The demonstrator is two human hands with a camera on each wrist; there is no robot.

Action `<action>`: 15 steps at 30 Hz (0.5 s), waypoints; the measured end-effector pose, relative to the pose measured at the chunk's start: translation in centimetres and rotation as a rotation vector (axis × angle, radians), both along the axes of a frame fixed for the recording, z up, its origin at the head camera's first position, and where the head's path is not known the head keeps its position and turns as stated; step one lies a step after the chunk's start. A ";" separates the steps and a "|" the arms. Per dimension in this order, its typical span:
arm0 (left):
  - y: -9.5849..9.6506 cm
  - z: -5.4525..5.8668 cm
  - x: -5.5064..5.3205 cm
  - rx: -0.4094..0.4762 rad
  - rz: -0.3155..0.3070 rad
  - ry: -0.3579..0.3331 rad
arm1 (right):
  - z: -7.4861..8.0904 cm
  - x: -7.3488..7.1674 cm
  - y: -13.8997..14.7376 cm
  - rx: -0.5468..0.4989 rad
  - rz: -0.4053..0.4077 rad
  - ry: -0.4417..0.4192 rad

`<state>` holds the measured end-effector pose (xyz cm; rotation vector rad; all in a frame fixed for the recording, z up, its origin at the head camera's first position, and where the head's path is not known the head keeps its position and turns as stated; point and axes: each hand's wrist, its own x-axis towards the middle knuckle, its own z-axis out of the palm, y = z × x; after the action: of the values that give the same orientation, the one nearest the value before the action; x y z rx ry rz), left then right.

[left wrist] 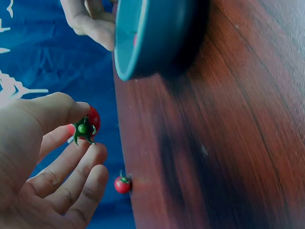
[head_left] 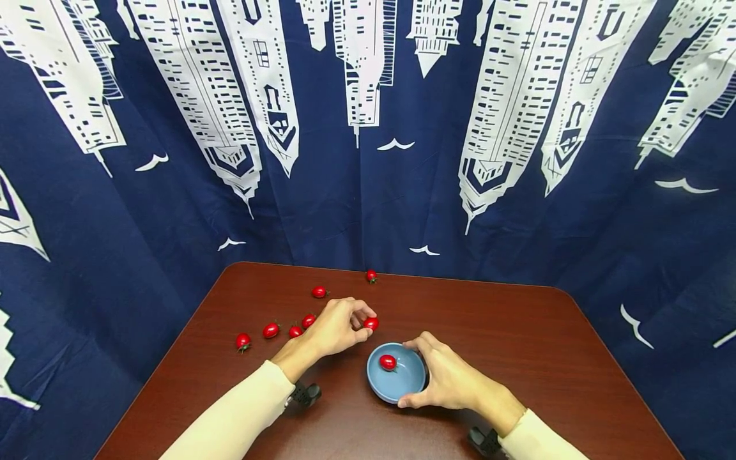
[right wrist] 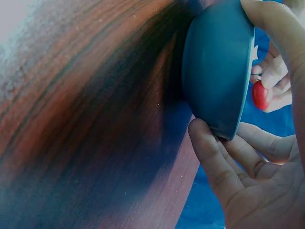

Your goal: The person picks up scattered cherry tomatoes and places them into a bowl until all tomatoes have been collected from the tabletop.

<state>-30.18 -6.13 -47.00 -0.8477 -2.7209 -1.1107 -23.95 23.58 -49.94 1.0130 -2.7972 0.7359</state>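
Note:
My left hand [head_left: 336, 327] pinches a red cherry tomato [head_left: 371, 324] between thumb and fingers, above the table just beyond and left of a blue bowl [head_left: 411, 381]. In the left wrist view the green leafy stem end of that tomato [left wrist: 93, 119] faces the camera, and the other fingers are loosely spread. One cherry tomato [head_left: 388, 363] lies inside the bowl. My right hand [head_left: 451, 377] grips the bowl from its right side, thumb at the near rim and fingers at the far rim. The right wrist view shows its fingertips [right wrist: 202, 131] against the bowl's outer wall.
Several more cherry tomatoes lie on the brown table [head_left: 517, 338]: one at the far edge [head_left: 371, 276], one [head_left: 319, 292] beyond my left hand, others such as the leftmost tomato [head_left: 243, 342] left of it. A dark blue curtain [head_left: 322, 211] with white building prints hangs behind.

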 end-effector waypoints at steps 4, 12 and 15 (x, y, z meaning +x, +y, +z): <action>0.3 0.7 0.8 -0.005 -0.028 -0.001 | 0.0 -0.1 -0.1 0.001 0.002 0.012; 1.1 1.0 2.0 -0.038 -0.147 0.043 | 0.0 -0.1 0.0 0.007 0.011 0.007; 1.5 0.9 2.4 -0.053 -0.183 0.038 | -0.1 0.0 0.1 0.002 0.017 0.017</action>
<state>-27.82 -4.60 -46.10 -1.1337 -2.6963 -1.0446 -24.00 23.66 -50.06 1.0394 -2.7791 0.7230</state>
